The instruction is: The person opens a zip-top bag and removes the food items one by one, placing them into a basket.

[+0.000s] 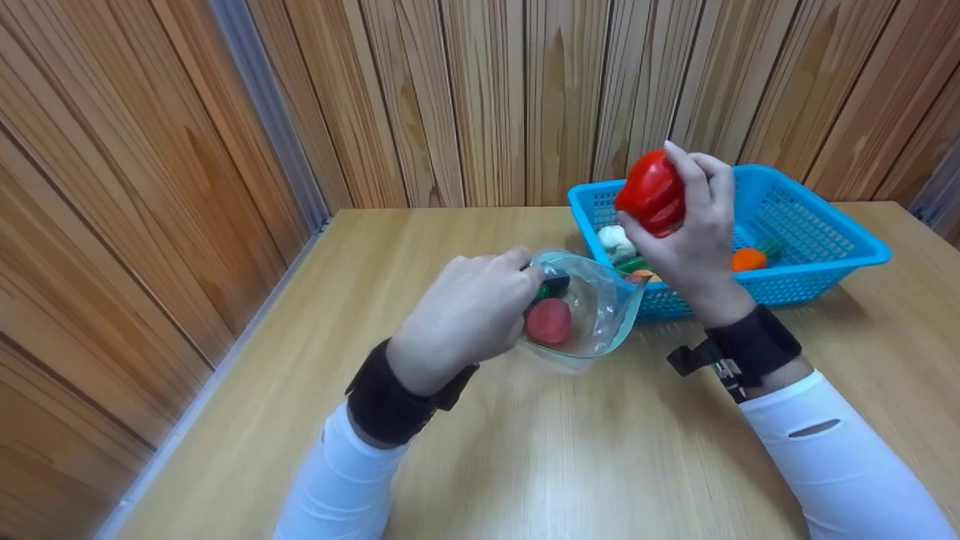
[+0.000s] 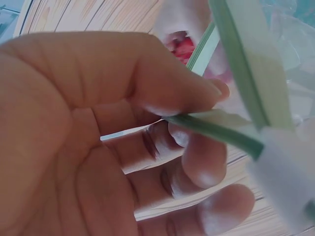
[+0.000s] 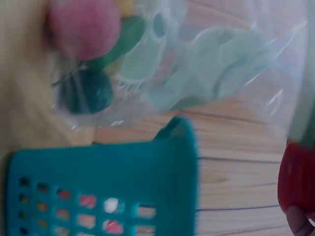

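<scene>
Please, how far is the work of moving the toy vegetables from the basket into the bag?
Partly done. The clear bag already holds a pink-red piece and something green. In hand: the left hand pinches the bag's rim open, and the right hand holds a red pepper above it. Left: the blue basket holds a white piece, an orange one and others.

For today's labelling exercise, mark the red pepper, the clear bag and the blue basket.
red pepper (image 1: 651, 193), head view, middle of its red body.
clear bag (image 1: 600, 304), head view, its transparent side wall.
blue basket (image 1: 817, 240), head view, its right inner wall.
</scene>
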### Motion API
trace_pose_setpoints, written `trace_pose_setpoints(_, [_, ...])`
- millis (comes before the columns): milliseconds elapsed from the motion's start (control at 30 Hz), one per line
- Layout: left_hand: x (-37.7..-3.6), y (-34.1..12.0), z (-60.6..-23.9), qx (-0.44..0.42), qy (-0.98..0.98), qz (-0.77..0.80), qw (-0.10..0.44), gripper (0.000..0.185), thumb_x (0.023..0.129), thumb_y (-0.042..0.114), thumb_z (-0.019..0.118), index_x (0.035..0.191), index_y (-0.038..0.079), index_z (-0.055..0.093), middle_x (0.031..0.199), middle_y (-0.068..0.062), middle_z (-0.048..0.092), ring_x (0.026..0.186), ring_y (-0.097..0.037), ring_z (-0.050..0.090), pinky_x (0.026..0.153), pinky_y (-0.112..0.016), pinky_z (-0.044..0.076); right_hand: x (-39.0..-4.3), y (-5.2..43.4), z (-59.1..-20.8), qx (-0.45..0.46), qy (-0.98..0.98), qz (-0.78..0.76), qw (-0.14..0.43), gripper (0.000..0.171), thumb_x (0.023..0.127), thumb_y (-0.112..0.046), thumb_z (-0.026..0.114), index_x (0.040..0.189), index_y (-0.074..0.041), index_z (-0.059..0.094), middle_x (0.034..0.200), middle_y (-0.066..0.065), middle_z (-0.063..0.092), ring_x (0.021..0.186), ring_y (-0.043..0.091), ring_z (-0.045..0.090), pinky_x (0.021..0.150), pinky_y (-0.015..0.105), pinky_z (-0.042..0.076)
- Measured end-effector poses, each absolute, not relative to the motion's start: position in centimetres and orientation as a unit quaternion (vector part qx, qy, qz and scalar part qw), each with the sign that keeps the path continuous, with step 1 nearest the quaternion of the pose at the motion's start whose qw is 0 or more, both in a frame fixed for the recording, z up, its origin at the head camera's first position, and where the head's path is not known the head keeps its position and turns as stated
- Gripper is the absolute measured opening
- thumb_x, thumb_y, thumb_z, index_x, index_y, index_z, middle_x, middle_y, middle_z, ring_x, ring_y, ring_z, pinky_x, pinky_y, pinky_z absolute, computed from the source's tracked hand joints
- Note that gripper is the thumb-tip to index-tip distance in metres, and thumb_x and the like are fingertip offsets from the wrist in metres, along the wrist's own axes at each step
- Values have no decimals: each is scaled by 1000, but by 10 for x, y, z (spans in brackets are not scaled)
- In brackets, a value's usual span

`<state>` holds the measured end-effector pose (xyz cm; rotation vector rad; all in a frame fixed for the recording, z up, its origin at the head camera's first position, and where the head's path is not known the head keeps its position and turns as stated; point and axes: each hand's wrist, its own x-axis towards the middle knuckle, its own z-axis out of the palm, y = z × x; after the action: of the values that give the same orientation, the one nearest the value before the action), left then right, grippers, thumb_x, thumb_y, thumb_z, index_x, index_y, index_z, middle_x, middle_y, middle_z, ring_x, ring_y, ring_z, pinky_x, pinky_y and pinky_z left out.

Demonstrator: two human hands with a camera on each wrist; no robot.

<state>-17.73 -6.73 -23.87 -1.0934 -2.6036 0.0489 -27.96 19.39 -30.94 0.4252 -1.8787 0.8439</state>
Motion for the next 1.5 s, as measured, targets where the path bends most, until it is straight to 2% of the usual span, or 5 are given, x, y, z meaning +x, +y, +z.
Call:
trace_pose_setpoints(367, [-178, -65, -238, -379, -914, 15, 141, 26, 91, 16, 73, 115, 6, 71, 97, -8, 65, 75, -19, 62, 70, -28, 58, -302, 233, -334, 35, -968, 234, 85, 66, 94, -24, 65, 154, -15, 37, 154, 30, 24, 131, 51, 26, 93, 69, 45])
trace_pose_setpoints(500, [-177, -65, -239, -376, -916, 19, 138, 26, 91, 15, 72, 115, 7, 71, 97, -8, 65, 75, -19, 63, 70, -29, 58, -301, 233, -334, 55, -972, 225, 49, 61, 94, -23, 65, 149, -7, 44, 152, 32, 31, 130, 51, 30, 93, 66, 46])
trace_pose_setpoints(733, [-177, -65, -239, -373, -917, 29, 137, 25, 91, 13, 71, 115, 6, 71, 98, -8, 65, 75, -20, 63, 69, -29, 58, -296, 228, -329, 64, -962, 246, 101, 48, 95, -22, 62, 138, 0, 55, 121, 27, 59, 93, 38, 52, 66, 38, 49])
trace_pose_setpoints(1133, [-177, -65, -237, -372, -920, 19, 126, 30, 90, 17, 75, 118, 7, 71, 100, -9, 65, 79, -20, 64, 74, -30, 59, -259, 184, -291, 319, -712, 350, 519, 11, 82, -2, 66, 89, 5, 72, 83, 18, 73, 65, 29, 63, 74, 7, 42])
trace_pose_setpoints(1500, [-179, -65, -238, -374, -918, 21, 128, 23, 91, 13, 70, 114, 6, 71, 95, -7, 64, 73, -18, 61, 67, -28, 57, -231, 153, -289, 593, -663, 328, 318, 19, 72, -2, 57, 83, -3, 73, 68, 4, 66, 55, 13, 56, 52, 23, 48])
